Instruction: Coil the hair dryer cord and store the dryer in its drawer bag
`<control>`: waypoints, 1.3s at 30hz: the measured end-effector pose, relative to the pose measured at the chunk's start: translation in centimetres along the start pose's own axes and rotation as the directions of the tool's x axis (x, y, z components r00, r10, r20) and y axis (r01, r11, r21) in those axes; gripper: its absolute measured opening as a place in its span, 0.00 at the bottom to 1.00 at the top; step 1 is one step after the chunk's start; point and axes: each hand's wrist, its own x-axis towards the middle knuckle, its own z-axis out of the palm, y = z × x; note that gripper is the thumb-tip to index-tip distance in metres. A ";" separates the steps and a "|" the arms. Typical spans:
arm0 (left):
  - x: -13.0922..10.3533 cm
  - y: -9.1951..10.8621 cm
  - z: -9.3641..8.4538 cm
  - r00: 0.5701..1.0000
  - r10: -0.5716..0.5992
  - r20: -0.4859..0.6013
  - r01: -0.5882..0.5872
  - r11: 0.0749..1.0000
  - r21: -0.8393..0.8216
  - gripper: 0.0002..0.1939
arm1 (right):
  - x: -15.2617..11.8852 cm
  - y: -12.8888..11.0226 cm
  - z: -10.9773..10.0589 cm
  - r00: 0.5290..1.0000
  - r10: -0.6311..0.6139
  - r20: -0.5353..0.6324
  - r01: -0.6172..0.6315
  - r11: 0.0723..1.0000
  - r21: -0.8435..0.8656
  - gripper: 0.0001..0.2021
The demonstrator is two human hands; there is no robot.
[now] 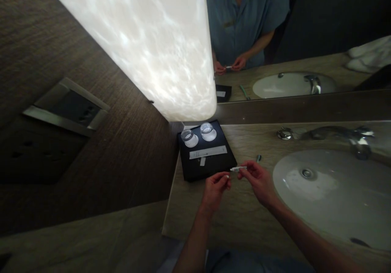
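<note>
My right hand (255, 179) pinches a small white toothpaste tube (237, 168), its narrow tip pointing left. Just left of that tip, my left hand (216, 185) is closed on a tiny white cap (227, 176), apart from the tube. Both hands are above the counter, in front of a black tray (210, 169). On the tray lie a long white paper packet (208, 152) and a small white piece (202, 161). Behind my right hand, the green end of a toothbrush (259, 158) shows on the counter; the rest is hidden.
Two upturned glasses (207, 128) stand on the tray's far part. To the right are a white sink (330, 191) and a chrome faucet (362, 142). A glowing panel (152, 40) and a mirror (293, 61) rise behind, and a textured wall (134, 150) borders the left.
</note>
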 end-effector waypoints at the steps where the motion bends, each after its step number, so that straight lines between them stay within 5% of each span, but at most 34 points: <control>1: -0.4 -0.2 0.4 1.000 -0.019 0.000 0.019 0.998 -0.055 0.17 | -0.3 -0.3 -0.2 1.000 0.007 0.012 -0.007 1.000 0.004 0.22; 7: -2.1 -0.9 1.8 0.999 -0.018 0.037 0.022 0.992 -0.126 0.14 | -1.6 -1.0 -0.9 0.975 0.136 0.175 -0.164 0.975 0.153 0.19; 12: -3.7 -0.4 2.7 1.000 0.024 -0.012 -0.025 0.995 -0.095 0.14 | -2.8 -1.1 -1.3 0.963 0.130 0.238 -0.165 0.977 0.133 0.17; 20: -5.3 0.5 3.5 0.998 0.067 -0.011 -0.068 0.997 -0.036 0.15 | -4.1 -2.9 -2.8 0.982 0.018 0.189 -0.003 0.997 -0.079 0.18; 24: -5.2 0.6 4.0 0.996 0.059 -0.061 -0.067 0.988 -0.142 0.15 | -5.0 -3.1 -3.0 0.972 -0.121 0.203 0.156 0.974 -0.167 0.13; 27: -4.8 0.5 4.5 0.995 -0.021 -0.102 -0.010 0.956 -0.294 0.17 | -5.4 -2.6 -2.4 0.921 -0.339 0.193 0.383 0.879 -0.284 0.06; 31: -4.3 0.1 5.1 0.991 -0.096 -0.089 0.053 0.916 -0.397 0.18 | -5.4 -1.8 -1.9 0.772 -0.609 0.184 0.614 0.640 -0.462 0.02; 35: -4.2 -0.4 5.2 0.994 -0.042 -0.102 0.007 0.947 -0.320 0.17 | -5.4 -1.4 -1.9 0.664 -0.712 0.228 0.698 0.482 -0.529 0.06; 39: -4.0 -0.7 4.9 0.994 0.019 -0.109 -0.040 0.980 -0.194 0.16 | -5.7 -1.5 -2.0 0.643 -0.718 0.265 0.713 0.435 -0.550 0.08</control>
